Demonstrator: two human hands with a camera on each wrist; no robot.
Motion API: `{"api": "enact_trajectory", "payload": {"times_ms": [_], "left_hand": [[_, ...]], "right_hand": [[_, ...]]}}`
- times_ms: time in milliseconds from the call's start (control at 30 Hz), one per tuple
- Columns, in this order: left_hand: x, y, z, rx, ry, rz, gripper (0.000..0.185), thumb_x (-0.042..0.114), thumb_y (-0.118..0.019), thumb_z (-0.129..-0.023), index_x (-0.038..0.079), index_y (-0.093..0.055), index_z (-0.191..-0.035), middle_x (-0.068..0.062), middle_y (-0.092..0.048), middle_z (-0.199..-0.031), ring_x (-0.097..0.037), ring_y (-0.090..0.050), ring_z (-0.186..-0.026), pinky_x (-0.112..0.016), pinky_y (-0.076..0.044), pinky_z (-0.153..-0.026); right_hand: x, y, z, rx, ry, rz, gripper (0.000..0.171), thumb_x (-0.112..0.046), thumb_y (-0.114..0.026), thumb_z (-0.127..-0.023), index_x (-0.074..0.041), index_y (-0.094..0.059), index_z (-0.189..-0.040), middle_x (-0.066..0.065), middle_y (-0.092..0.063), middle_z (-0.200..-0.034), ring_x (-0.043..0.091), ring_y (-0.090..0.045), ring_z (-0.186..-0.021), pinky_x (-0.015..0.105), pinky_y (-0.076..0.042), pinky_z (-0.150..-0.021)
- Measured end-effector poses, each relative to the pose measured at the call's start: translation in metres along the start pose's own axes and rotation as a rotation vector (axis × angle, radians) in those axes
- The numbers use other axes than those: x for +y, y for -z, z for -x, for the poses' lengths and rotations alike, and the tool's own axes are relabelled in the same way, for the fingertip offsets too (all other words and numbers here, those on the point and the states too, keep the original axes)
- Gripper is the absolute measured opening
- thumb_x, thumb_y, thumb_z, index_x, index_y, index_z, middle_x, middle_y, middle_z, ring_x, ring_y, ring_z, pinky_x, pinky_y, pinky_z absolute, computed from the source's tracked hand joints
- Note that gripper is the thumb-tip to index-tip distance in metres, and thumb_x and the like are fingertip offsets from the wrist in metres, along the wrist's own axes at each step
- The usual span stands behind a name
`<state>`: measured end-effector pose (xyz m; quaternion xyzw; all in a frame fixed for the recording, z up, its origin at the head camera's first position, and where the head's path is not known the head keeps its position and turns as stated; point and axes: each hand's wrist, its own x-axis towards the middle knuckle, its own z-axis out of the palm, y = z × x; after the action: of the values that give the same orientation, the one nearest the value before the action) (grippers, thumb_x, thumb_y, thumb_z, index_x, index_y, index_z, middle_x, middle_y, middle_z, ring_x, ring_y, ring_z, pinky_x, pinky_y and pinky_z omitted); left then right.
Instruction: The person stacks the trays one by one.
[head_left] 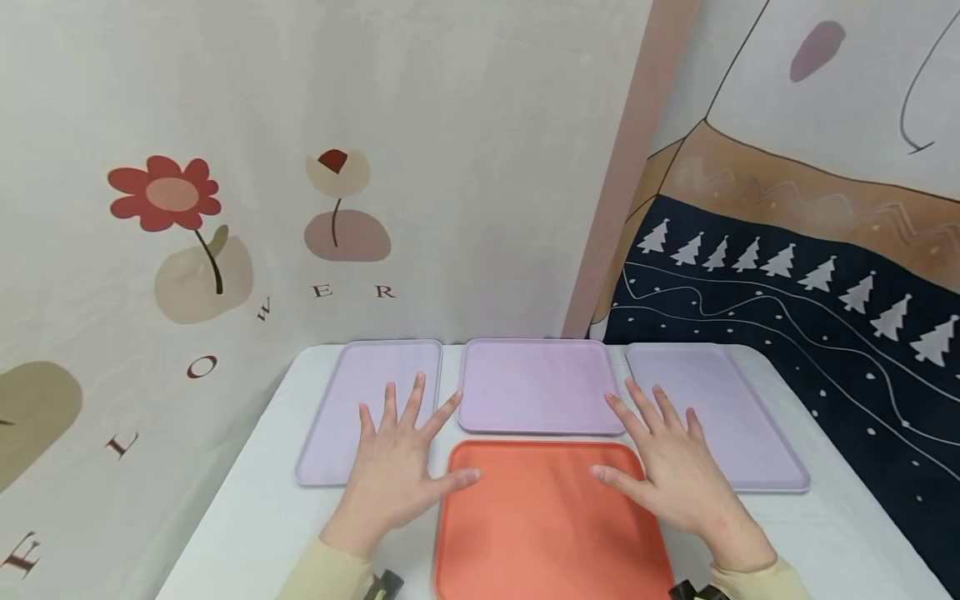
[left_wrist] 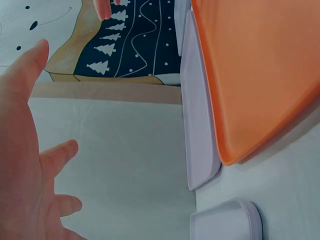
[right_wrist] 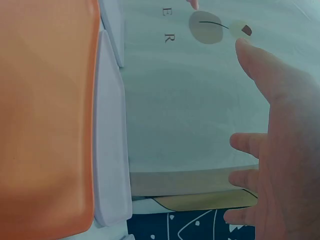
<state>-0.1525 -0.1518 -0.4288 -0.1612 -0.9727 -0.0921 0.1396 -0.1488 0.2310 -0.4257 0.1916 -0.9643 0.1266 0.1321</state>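
Both hands are spread flat, palms down, and hold nothing. My left hand (head_left: 401,467) is over the near right corner of the left lilac tray (head_left: 360,375), its thumb over the left edge of the orange tray (head_left: 547,525). My right hand (head_left: 675,471) is between the orange tray's right edge and the right lilac tray (head_left: 742,417). A middle lilac tray (head_left: 536,383) lies just behind the orange one. In the left wrist view the left hand (left_wrist: 25,150) is apart from the orange tray (left_wrist: 260,75). The right wrist view likewise shows the right hand (right_wrist: 285,150) apart from the orange tray (right_wrist: 45,115).
The trays lie on a white table (head_left: 247,517) pushed into a corner. A pale cloth with flower prints (head_left: 172,200) hangs at the back and left. A dark cloth with white trees (head_left: 787,275) hangs on the right. Wrist-worn devices (head_left: 382,585) show at the bottom edge.
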Motion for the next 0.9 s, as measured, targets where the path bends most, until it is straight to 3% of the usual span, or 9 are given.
{"api": "enact_trajectory", "payload": {"times_ms": [300, 633, 900], "left_hand": [[0.008, 0.0, 0.013, -0.007, 0.036, 0.062, 0.099, 0.094, -0.051, -0.081, 0.043, -0.035, -0.165, -0.016, -0.023, -0.172, -0.057, -0.027, -0.15, -0.084, -0.014, -0.112], [0.02, -0.001, 0.031, -0.041, 0.094, 0.11, 0.095, 0.09, -0.054, -0.084, 0.044, -0.033, -0.165, -0.016, -0.032, -0.169, -0.051, -0.038, -0.147, -0.082, -0.025, -0.11], [0.025, -0.005, 0.04, -0.055, 0.128, 0.15, 0.095, 0.089, -0.055, -0.086, 0.039, -0.038, -0.165, -0.018, -0.037, -0.167, -0.048, -0.04, -0.148, -0.079, -0.031, -0.109]], "right_hand": [[0.003, -0.005, -0.001, -0.018, 0.016, -0.046, 0.092, -0.072, -0.065, -0.093, -0.021, -0.039, -0.164, 0.015, -0.027, -0.171, 0.051, -0.027, -0.152, 0.083, -0.024, -0.108], [0.006, -0.009, -0.007, -0.017, 0.049, -0.07, 0.087, -0.069, -0.066, -0.094, -0.016, -0.045, -0.161, 0.018, -0.035, -0.166, 0.053, -0.037, -0.145, 0.074, -0.032, -0.11], [0.009, -0.017, -0.012, -0.01, 0.103, -0.091, 0.08, -0.061, -0.067, -0.097, -0.011, -0.05, -0.157, 0.017, -0.043, -0.162, 0.047, -0.046, -0.14, 0.069, -0.04, -0.109]]}}
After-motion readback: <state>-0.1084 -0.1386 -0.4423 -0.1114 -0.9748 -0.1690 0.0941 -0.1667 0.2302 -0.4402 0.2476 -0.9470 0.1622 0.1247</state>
